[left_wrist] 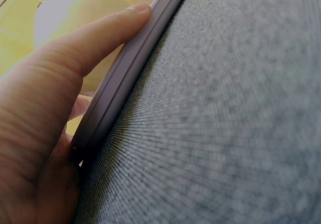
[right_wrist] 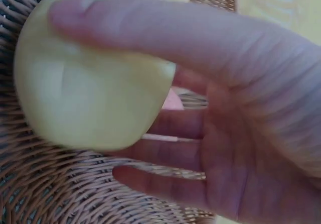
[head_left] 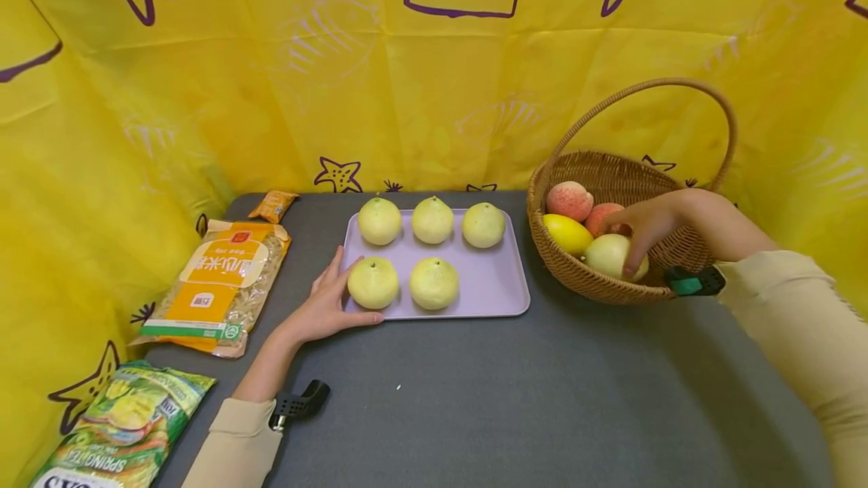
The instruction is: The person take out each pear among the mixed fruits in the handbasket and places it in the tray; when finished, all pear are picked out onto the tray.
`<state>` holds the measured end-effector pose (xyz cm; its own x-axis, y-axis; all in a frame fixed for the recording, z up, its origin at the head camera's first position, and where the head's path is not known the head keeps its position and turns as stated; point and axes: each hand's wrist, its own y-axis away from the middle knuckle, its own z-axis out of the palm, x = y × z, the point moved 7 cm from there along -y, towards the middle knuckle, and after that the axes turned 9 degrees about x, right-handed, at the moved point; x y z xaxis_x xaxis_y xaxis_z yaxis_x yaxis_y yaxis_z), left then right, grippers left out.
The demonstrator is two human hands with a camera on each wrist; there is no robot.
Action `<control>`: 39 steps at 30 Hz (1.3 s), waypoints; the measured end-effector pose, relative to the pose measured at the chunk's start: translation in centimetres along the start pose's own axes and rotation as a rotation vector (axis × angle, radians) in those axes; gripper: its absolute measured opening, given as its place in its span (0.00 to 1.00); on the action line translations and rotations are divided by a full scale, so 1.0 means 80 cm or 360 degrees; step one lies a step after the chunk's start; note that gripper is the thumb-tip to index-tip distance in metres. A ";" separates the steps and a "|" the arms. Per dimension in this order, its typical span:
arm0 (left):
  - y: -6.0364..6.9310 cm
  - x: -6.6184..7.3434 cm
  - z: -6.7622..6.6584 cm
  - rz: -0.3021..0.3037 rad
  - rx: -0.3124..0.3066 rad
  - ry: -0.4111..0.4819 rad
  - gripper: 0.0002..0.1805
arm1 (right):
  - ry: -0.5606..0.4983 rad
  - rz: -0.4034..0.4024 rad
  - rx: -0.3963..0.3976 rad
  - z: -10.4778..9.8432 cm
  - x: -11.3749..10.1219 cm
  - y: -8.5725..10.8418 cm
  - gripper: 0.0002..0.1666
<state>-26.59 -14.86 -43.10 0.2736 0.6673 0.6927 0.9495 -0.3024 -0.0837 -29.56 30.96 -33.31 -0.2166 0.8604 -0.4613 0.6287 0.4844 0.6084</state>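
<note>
At the right, my right hand [head_left: 654, 221] reaches into a wicker basket [head_left: 610, 288] and holds a pale pomelo [right_wrist: 85, 98]. Its thumb lies across the fruit in the right wrist view, with the other fingers round the far side. Two pinkish peaches [head_left: 570, 201] and a yellow oval fruit [head_left: 566, 234] lie beside it. My left hand [head_left: 327, 309] rests on the near left corner of a lilac tray [head_left: 491, 285], its thumb [left_wrist: 108, 33] straight along the front rim. Several pale yellow-green pomelos [head_left: 435, 284] sit on this tray in two rows.
On the left lie an orange-and-clear food packet [head_left: 227, 277], a small orange sachet [head_left: 274, 206] and a green snack bag [head_left: 125, 420]. The basket's tall handle [head_left: 667, 83] arches over it. A yellow patterned cloth [head_left: 271, 96] encloses the dark grey table [head_left: 475, 405].
</note>
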 end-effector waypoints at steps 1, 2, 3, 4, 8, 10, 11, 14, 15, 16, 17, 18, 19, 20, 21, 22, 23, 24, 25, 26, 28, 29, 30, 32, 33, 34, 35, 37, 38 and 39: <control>0.000 0.000 0.000 0.0003 0.0000 0.0000 0.59 | -0.0032 -0.0013 0.0025 -0.002 -0.001 0.002 0.42; 0.000 0.001 0.000 0.0004 -0.0001 -0.0001 0.59 | -0.0063 -0.0030 0.0054 -0.004 -0.002 0.003 0.43; 0.000 0.001 0.000 0.0003 -0.0002 0.0000 0.59 | -0.0088 -0.0049 0.0079 -0.006 -0.003 0.005 0.43; 0.000 0.001 0.001 0.0000 -0.0003 0.0000 0.60 | -0.0106 -0.0069 0.0109 -0.008 -0.004 0.006 0.43; -0.001 0.002 0.001 -0.0005 -0.0006 -0.0002 0.60 | -0.0106 -0.0119 0.0244 -0.016 -0.006 0.012 0.42; -0.001 0.002 0.000 -0.0003 -0.0007 -0.0006 0.60 | -0.0090 -0.0132 0.0318 -0.019 -0.007 0.016 0.42; -0.001 0.001 0.000 -0.0002 -0.0007 -0.0009 0.60 | -0.0069 -0.0143 0.0358 -0.020 -0.008 0.019 0.43; -0.001 0.000 0.000 -0.0001 -0.0008 -0.0010 0.60 | -0.0002 -0.0171 0.0494 -0.025 -0.013 0.028 0.42; -0.001 -0.001 0.000 -0.0004 -0.0007 -0.0009 0.60 | 0.0014 -0.0180 0.0545 -0.025 -0.015 0.031 0.41; -0.001 -0.001 0.000 -0.0005 -0.0007 -0.0010 0.60 | 0.0031 -0.0191 0.0594 -0.026 -0.017 0.034 0.41; -0.001 -0.001 0.000 -0.0007 -0.0007 -0.0012 0.60 | 0.0047 -0.0206 0.0645 -0.026 -0.019 0.037 0.40; -0.001 -0.002 0.000 -0.0007 -0.0006 -0.0013 0.60 | 0.0053 -0.0217 0.0696 -0.027 -0.020 0.039 0.40; -0.001 -0.002 0.000 -0.0007 -0.0005 -0.0015 0.60 | 0.0042 -0.0226 0.0742 -0.026 -0.020 0.041 0.39; -0.001 -0.002 0.000 -0.0008 -0.0005 -0.0015 0.60 | 0.0042 -0.0234 0.0793 -0.026 -0.021 0.043 0.39; -0.001 -0.002 0.000 -0.0007 -0.0005 -0.0017 0.60 | 0.0023 -0.0240 0.0842 -0.025 -0.021 0.045 0.39; -0.001 -0.002 0.000 -0.0007 -0.0005 -0.0017 0.60 | 0.0009 -0.0246 0.0889 -0.025 -0.021 0.046 0.38; -0.001 -0.002 0.000 -0.0007 -0.0005 -0.0015 0.60 | -0.0014 -0.0253 0.0929 -0.024 -0.021 0.047 0.38; -0.001 -0.002 0.000 -0.0006 -0.0005 -0.0010 0.60 | -0.0043 -0.0252 0.0969 -0.023 -0.020 0.049 0.38; -0.001 -0.001 0.000 -0.0006 -0.0006 -0.0008 0.61 | -0.0079 -0.0251 0.1006 -0.022 -0.020 0.051 0.38; -0.001 -0.001 0.000 -0.0007 -0.0006 -0.0007 0.61 | -0.0103 -0.0241 0.1048 -0.022 -0.019 0.052 0.38; -0.001 -0.001 0.000 -0.0008 -0.0005 -0.0006 0.61 | -0.0172 -0.0213 0.1128 -0.020 -0.018 0.055 0.38; -0.001 -0.001 0.000 -0.0008 -0.0005 -0.0007 0.61 | -0.0206 -0.0193 0.1166 -0.019 -0.017 0.057 0.39; -0.001 -0.001 0.000 -0.0007 -0.0004 -0.0008 0.61 | -0.0231 -0.0165 0.1206 -0.019 -0.016 0.058 0.40; -0.001 -0.001 0.000 -0.0006 -0.0003 -0.0013 0.61 | -0.0269 -0.0114 0.1278 -0.018 -0.014 0.061 0.42; -0.001 -0.001 0.000 -0.0005 -0.0004 -0.0015 0.61 | -0.0293 -0.0089 0.1305 -0.017 -0.013 0.062 0.43; -0.001 -0.001 0.000 -0.0003 -0.0005 -0.0016 0.60 | -0.0326 -0.0073 0.1325 -0.016 -0.013 0.063 0.44; -0.001 -0.001 0.001 -0.0002 -0.0004 -0.0016 0.60 | -0.0355 -0.0055 0.1346 -0.015 -0.013 0.064 0.45; -0.001 -0.001 0.001 -0.0003 -0.0006 -0.0014 0.60 | -0.0412 -0.0022 0.1382 -0.013 -0.014 0.065 0.46; -0.001 -0.001 0.001 -0.0002 -0.0007 -0.0011 0.60 | -0.0446 -0.0005 0.1397 -0.012 -0.014 0.064 0.47; -0.001 -0.001 0.001 -0.0002 -0.0009 -0.0009 0.60 | -0.0484 0.0009 0.1411 -0.011 -0.015 0.065 0.48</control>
<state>-26.68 -14.81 -43.20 0.2730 0.6717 0.6887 0.9490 -0.3054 -0.0784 -26.68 32.53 -29.05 -0.0860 0.7236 -0.6849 0.9961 0.0751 -0.0457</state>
